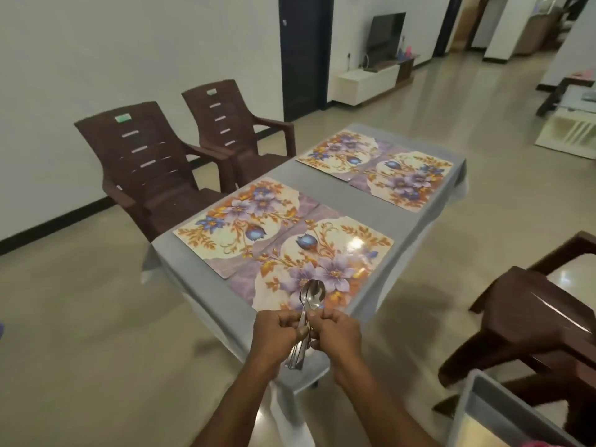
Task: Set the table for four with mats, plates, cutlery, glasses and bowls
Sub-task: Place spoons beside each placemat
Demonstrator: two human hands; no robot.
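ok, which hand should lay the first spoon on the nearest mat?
Probably right. The right hand pinches near the bowls of the spoons, ready to peel one off onto the nearest mat, while the left hand grips the bunched handles.

spoons [310, 296] showing polished metal | mats [325, 253] gleaming glossy, smooth | tablecloth [338, 195] looking matt grey | chairs [151, 166] looking brown moulded plastic | floor [80, 317] shining glossy

- Table [325, 201] runs from lower centre to upper right of the frame.
- Four mats lie on it in touching pairs: near pair [283, 240], far pair [375, 167].
- Two chairs [180, 156] stand at its left.
- Another chair [529, 321] at lower right.
- Spoons [309, 298] held over the nearest mat.
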